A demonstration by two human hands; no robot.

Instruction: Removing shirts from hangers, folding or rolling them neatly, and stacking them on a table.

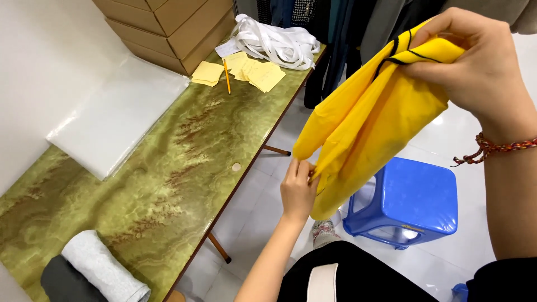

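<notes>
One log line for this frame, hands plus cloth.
left hand: pinches lower edge of yellow garment | right hand: grips its black-trimmed top | garment: held in air beside green table, above blue stool

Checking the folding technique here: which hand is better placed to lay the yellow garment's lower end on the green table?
Probably the left hand: it pinches the yellow garment at its lower end, close to the green table edge. The right hand grips the top, high and farther away.

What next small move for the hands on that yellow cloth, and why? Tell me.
Probably draw the left hand downward to pull the yellow garment taut: the right hand pinches its black-trimmed top high up, while the lower part hangs bunched and folded.
</notes>
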